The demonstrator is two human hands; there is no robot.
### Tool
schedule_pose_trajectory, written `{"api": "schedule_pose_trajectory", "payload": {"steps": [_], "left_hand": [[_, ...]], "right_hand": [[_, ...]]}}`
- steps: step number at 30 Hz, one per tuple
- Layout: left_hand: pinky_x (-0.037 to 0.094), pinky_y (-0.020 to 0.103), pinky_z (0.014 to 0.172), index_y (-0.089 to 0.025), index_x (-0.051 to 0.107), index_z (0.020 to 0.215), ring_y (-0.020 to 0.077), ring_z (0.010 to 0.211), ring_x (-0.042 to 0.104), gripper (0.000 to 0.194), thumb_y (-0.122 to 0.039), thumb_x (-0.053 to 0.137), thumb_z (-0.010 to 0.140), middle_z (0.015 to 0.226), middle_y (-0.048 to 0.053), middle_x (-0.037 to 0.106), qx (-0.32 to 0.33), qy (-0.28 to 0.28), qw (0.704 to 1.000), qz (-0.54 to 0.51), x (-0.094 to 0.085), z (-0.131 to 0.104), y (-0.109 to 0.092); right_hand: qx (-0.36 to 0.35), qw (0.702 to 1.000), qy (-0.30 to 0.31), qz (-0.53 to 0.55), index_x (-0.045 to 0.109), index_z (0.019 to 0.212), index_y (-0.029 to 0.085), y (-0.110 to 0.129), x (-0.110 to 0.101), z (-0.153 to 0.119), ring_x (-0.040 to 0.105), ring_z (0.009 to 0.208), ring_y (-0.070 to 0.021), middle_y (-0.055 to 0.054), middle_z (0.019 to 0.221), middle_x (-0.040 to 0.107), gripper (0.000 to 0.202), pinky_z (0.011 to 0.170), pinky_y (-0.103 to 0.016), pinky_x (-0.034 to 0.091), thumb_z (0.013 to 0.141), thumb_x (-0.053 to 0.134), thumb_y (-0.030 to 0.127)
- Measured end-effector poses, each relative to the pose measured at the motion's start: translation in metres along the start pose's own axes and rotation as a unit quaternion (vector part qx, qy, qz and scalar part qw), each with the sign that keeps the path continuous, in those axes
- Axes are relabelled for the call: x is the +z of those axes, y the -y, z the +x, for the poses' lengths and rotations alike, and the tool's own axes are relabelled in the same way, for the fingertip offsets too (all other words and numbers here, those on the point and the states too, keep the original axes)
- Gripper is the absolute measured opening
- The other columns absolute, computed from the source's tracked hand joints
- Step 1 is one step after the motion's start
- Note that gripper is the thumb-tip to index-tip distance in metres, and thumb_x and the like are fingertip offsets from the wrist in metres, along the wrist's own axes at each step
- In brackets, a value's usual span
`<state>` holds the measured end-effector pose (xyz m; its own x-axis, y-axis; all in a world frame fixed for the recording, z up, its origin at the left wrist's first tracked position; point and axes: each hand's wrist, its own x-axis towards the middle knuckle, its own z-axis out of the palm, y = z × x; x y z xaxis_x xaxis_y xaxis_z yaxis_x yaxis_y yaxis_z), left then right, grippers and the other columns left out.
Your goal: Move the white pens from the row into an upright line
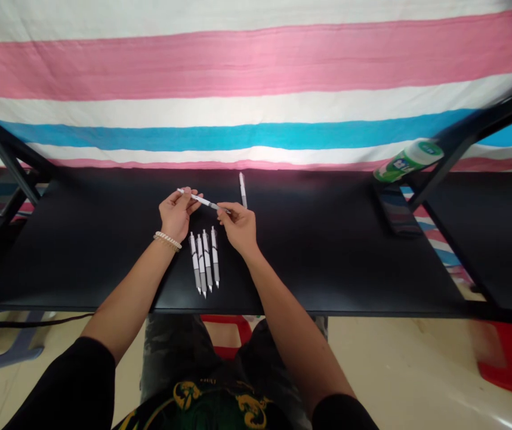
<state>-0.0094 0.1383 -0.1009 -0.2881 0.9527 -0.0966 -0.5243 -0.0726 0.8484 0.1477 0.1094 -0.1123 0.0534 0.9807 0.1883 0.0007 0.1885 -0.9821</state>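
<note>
A white pen [203, 200] was held in the air just above the black tabletop [327, 263], slanted from upper left down to lower right. Its left end was pinched in the fingers of the left hand [175, 214], and its grey tip end was pinched in the fingertips of the right hand [238, 226]. Both grips were closed on the pen, one at each end, with the middle of the barrel left bare between them. A beaded bracelet [167, 240] was worn on the left wrist.

Below the hands, between the two forearms, four pens [204, 261] were laid side by side on the tabletop, touching or nearly so, tips pointed toward the near edge. One more pen [242, 190] was seen lying alone farther back, just beyond the right hand, roughly upright in the view.

Far to the right, a green and white bottle [408, 160] was seen tilted against a black frame bar [475, 134]. A striped cloth [256, 71] in pink, white and blue was hung behind the tabletop. A red stool [511, 358] was glimpsed on the floor at lower right, blurred
</note>
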Motion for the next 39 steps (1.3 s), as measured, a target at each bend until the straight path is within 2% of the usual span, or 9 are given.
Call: {"api": "schedule_pose_trajectory", "payload": {"steps": [3, 7, 15, 21, 25, 29, 33, 36, 39], "left_hand": [[0.062, 0.031, 0.079, -0.014, 0.069, 0.087, 0.0194, 0.086, 0.076, 0.025, -0.031, 0.085, 0.076, 0.088, 0.006, 0.075, 0.016, -0.020, 1.000, 0.002, -0.002, 0.004, -0.005], [0.061, 0.028, 0.078, -0.016, 0.068, 0.085, 0.0184, 0.088, 0.076, 0.024, -0.033, 0.083, 0.079, 0.089, 0.005, 0.075, 0.058, -0.051, 0.997, -0.004, -0.007, 0.010, -0.014], [0.062, 0.031, 0.081, -0.016, 0.069, 0.087, 0.0204, 0.088, 0.076, 0.026, -0.033, 0.086, 0.076, 0.089, 0.006, 0.075, 0.014, -0.004, 1.000, 0.008, -0.005, 0.005, -0.005], [0.061, 0.036, 0.087, -0.014, 0.069, 0.090, 0.0207, 0.089, 0.076, 0.028, -0.033, 0.086, 0.076, 0.092, 0.008, 0.075, -0.015, 0.030, 0.999, 0.022, -0.005, 0.003, 0.001], [0.061, 0.034, 0.084, -0.014, 0.069, 0.090, 0.0200, 0.087, 0.076, 0.029, -0.033, 0.085, 0.077, 0.093, 0.008, 0.075, -0.014, 0.027, 0.999, 0.025, -0.005, 0.003, -0.001], [0.061, 0.032, 0.081, -0.014, 0.069, 0.089, 0.0197, 0.086, 0.076, 0.027, -0.032, 0.085, 0.077, 0.092, 0.008, 0.075, -0.011, 0.017, 1.000, 0.024, -0.004, 0.004, -0.003], [0.061, 0.033, 0.082, -0.014, 0.069, 0.088, 0.0194, 0.085, 0.076, 0.026, -0.031, 0.085, 0.076, 0.091, 0.007, 0.074, -0.007, 0.009, 1.000, 0.023, -0.004, 0.004, -0.005], [0.061, 0.033, 0.083, -0.014, 0.069, 0.088, 0.0196, 0.085, 0.076, 0.027, -0.032, 0.086, 0.076, 0.091, 0.007, 0.074, -0.004, 0.007, 1.000, 0.021, -0.004, 0.004, -0.006], [0.061, 0.033, 0.083, -0.014, 0.069, 0.088, 0.0198, 0.086, 0.076, 0.027, -0.032, 0.086, 0.076, 0.090, 0.007, 0.075, -0.004, 0.007, 1.000, 0.020, -0.004, 0.004, -0.007]], "right_hand": [[-0.029, 0.998, -0.052, -0.005, 0.076, 0.096, 0.021, -0.001, -0.003, 0.000, 0.070, 0.079, -0.0162, -0.005, 0.093, 0.073, 0.018, 0.071, -0.030, 0.058, 0.083, 0.073, 0.033], [0.007, 0.996, -0.086, 0.012, 0.073, 0.097, 0.019, 0.002, -0.006, 0.001, 0.068, 0.066, -0.0151, -0.003, 0.078, 0.071, 0.023, 0.064, -0.030, 0.058, 0.082, 0.074, 0.037], [-0.005, 1.000, -0.026, 0.015, 0.072, 0.094, 0.020, 0.004, 0.001, -0.002, 0.068, 0.066, -0.0146, -0.002, 0.080, 0.072, 0.021, 0.065, -0.029, 0.059, 0.081, 0.074, 0.036], [-0.070, 0.992, -0.054, -0.092, 0.075, 0.093, 0.022, 0.003, -0.002, -0.006, 0.072, 0.083, -0.0180, -0.005, 0.094, 0.075, 0.014, 0.078, -0.032, 0.059, 0.086, 0.069, 0.032], [-0.024, 0.993, -0.007, -0.115, 0.073, 0.098, 0.021, 0.004, -0.002, -0.007, 0.070, 0.066, -0.0155, -0.003, 0.078, 0.074, 0.028, 0.067, -0.029, 0.058, 0.095, 0.058, 0.044], [-0.025, 0.993, 0.000, -0.114, 0.066, 0.119, 0.024, 0.006, -0.003, -0.005, 0.071, 0.073, -0.0156, -0.003, 0.091, 0.075, 0.037, 0.068, -0.028, 0.057, 0.089, 0.067, 0.046], [0.009, 0.994, 0.043, -0.100, 0.069, 0.101, 0.020, 0.006, -0.004, -0.004, 0.065, 0.056, -0.0130, -0.001, 0.072, 0.070, 0.032, 0.057, -0.026, 0.053, 0.094, 0.057, 0.049], [0.013, 0.996, 0.029, -0.079, 0.067, 0.108, 0.020, 0.006, -0.004, -0.004, 0.066, 0.057, -0.0128, -0.001, 0.076, 0.071, 0.036, 0.057, -0.025, 0.053, 0.089, 0.065, 0.050], [0.011, 0.997, 0.031, -0.073, 0.068, 0.097, 0.019, 0.007, -0.004, -0.004, 0.064, 0.054, -0.0118, 0.000, 0.070, 0.069, 0.032, 0.055, -0.025, 0.052, 0.092, 0.061, 0.051]]}}
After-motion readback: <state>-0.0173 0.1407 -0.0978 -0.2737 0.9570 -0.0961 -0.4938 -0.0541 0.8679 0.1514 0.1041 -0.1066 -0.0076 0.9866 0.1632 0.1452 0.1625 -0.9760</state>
